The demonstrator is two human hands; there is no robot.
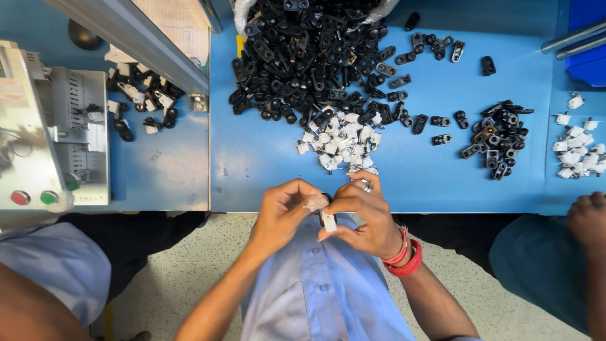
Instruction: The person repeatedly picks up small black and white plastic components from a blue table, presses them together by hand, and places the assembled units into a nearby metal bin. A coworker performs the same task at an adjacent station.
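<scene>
Both hands meet just off the near edge of the blue surface (410, 183), above the person's lap. The left hand (284, 211) is curled, its fingers pinched on a small pale piece whose shape is hard to make out. The right hand (366, 215) is also closed, thumb and forefinger gripping a small white clip (329, 221) that hangs with its long axis roughly up and down. A dark part (326, 197) shows between the two sets of fingertips; which hand has it I cannot tell. The white clip sits between the hands, touching the right fingers and just beside the left, so the two pieces lie side by side.

Taking the white clip as the landmark: the heap of white clips (341, 142) lies just beyond it on the surface, and the large black pile (315, 57) is farther beyond. A smaller black pile (499, 139) sits beyond and to the right. Another person's hand (587, 218) is far right, a grey machine (50, 126) far left.
</scene>
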